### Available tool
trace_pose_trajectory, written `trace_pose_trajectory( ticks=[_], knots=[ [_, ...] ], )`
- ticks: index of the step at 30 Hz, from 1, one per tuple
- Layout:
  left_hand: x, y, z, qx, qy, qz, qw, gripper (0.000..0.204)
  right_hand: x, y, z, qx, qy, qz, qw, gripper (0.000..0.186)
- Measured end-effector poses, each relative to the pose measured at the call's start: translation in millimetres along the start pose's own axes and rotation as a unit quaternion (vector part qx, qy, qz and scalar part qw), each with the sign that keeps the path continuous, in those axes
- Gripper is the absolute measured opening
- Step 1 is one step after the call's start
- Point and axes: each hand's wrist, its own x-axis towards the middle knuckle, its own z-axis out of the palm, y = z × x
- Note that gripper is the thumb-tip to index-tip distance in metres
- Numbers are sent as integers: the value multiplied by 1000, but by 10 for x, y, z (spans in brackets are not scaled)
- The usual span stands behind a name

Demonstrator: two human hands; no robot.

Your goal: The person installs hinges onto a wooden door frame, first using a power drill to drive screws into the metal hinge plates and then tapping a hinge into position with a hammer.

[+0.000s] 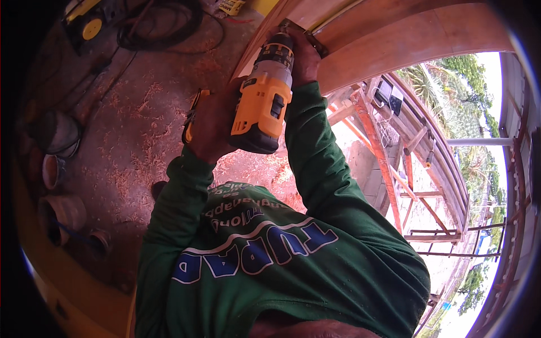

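A yellow and black cordless drill (262, 104) points away from me, its chuck against the edge of a wooden panel (248, 59). My left hand (217, 121) is wrapped round the drill's handle, and the drill's base shows beyond the knuckles. Beside the chuck, my right hand (305, 59) is closed at a dark metal plate (315, 42), which looks like a hinge, and holds it at the wood. The fingertips and the drill's tip are partly hidden, so I cannot tell whether the tip touches a screw.
Coiled dark cable (160, 28) lies on the floor at the far left, which is strewn with wood shavings (152, 121). Several buckets and pots (56, 132) stand along the left. A reddish wooden board (406, 48) spans the upper right, above an orange-red trestle (376, 135) and a workbench (437, 158).
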Motion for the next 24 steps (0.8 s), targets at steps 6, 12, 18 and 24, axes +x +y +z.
trace_pose_trajectory(
  ticks=[6,12,18,24],
  knots=[
    [-28,-5,43,-16,12,-3,1000,56,4,-164,-100,-70,86,-55,992,18],
    [9,22,-24,-52,-19,-33,998,61,9,-115,-11,-56,133,-105,984,16],
    [72,-8,-67,-49,-26,-17,998,62,76,-204,-66,-77,106,-93,987,18],
    [156,-79,53,-71,2,-55,996,58,110,11,-20,-28,93,-45,994,21]
  ],
)
